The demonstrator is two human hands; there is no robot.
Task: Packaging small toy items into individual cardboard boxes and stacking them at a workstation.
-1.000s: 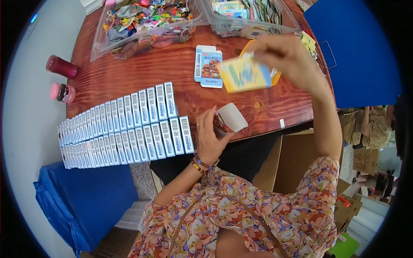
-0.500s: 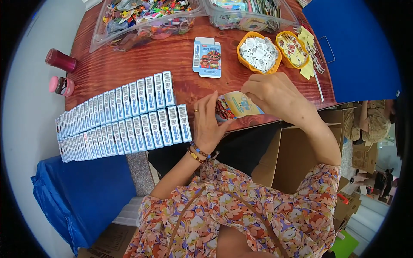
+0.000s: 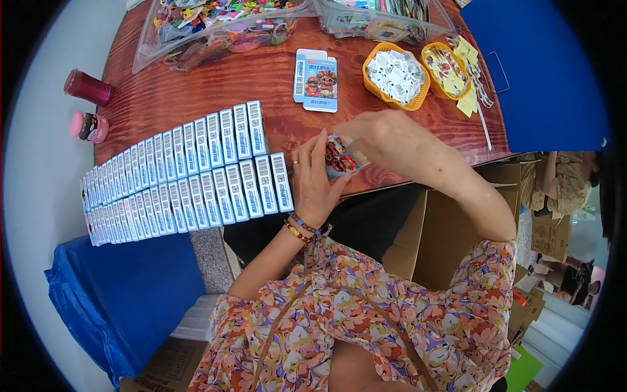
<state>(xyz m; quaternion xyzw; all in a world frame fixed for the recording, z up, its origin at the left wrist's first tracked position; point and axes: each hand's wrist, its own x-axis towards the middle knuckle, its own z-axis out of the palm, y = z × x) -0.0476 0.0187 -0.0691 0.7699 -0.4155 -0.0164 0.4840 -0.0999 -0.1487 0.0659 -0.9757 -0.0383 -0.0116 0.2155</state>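
Observation:
My left hand (image 3: pixel 316 175) grips a small cardboard box (image 3: pixel 340 159) with a colourful cartoon print, its thumb along the near side and its fingers at the left. Over the box's right side is my right hand (image 3: pixel 375 136), back upward; its fingers are smeared by motion and partly hidden. A sliver of pale yellow paper (image 3: pixel 363 161) shows beneath that hand. Just beyond lies a flattened light-blue carton (image 3: pixel 317 81) with cartoon figures. Left of my left hand, two long rows of upright light-blue boxes (image 3: pixel 196 173) stand packed side by side.
Two clear plastic bins at the back hold colourful trinkets (image 3: pixel 228 16) and flat packets (image 3: pixel 385 23). Yellow baskets with white packets (image 3: pixel 395 75) and small printed pieces (image 3: pixel 447 68) sit at the right. A red jar (image 3: pixel 88 88) and pink jar (image 3: pixel 89 127) stand left. An open carton (image 3: pixel 450 242) is below the table edge.
My right hand has moved left, over the box in my left hand. The yellow printed paper it pinched is now mostly out of sight. My left hand has barely moved.

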